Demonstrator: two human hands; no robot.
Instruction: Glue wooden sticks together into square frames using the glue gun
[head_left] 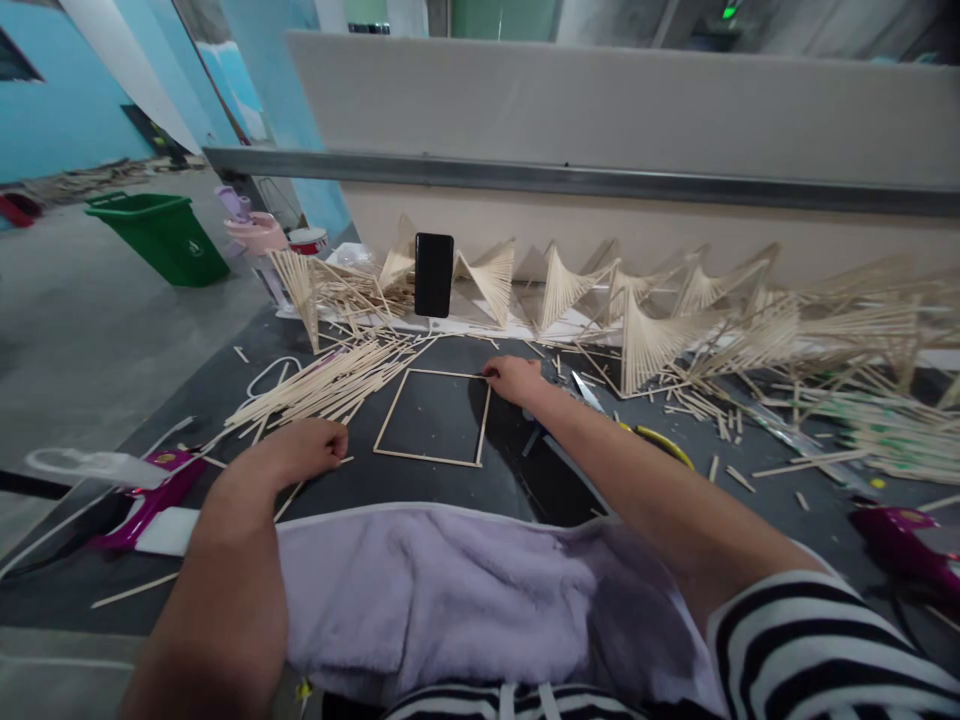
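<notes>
A square frame of thin wooden sticks (431, 460) lies flat on the dark tabletop (427, 415). My right hand (514, 380) is at its far right corner, fingers pinched on the stick there. My left hand (319, 445) is to the left of the frame, apart from it, with its fingers curled closed. A pale stick tip (347, 460) shows just by those fingers; whether they grip it cannot be seen. Behind the left hand is a loose pile of wooden sticks (330, 385).
Several twisted stick models (570, 290) line the back board. A phone (433, 275) stands upright at the back. Scissors (589, 392) and yellow-handled pliers (660, 440) lie near my right arm. Magenta glue guns (150, 500) (911, 545) lie at both sides. Stick offcuts (739, 478) are scattered at right.
</notes>
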